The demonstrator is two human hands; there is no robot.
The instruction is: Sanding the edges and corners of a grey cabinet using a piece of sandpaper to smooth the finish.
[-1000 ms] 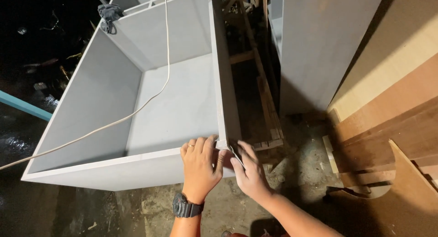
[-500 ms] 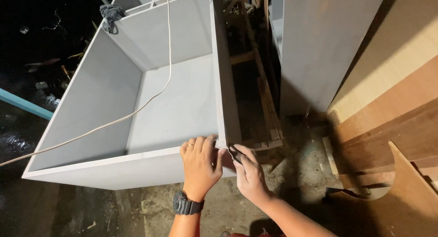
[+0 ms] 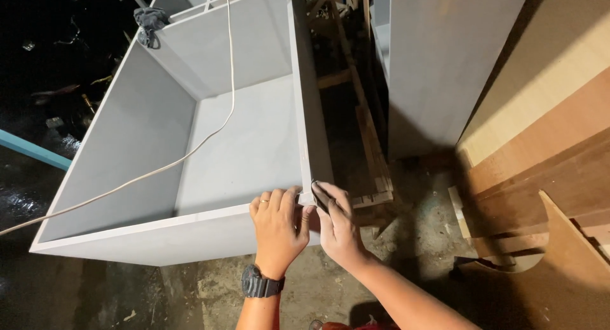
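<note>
Being pressed flat by the left hand (image 3: 277, 231), fingers spread and holding nothing, is the near corner of a grey open cabinet box (image 3: 244, 158). Just beside it, a small dark sanding pad (image 3: 321, 195) is being pinched against the corner edge by the right hand (image 3: 340, 231). A white cord (image 3: 190, 149) is draped beyond.

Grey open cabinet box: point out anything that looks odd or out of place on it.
A thin pale cord trails through the grey open cabinet box and over its front edge, and a dark cloth bundle hangs on its far corner. The left hand and right hand press the near corner; no damage shows.
</note>
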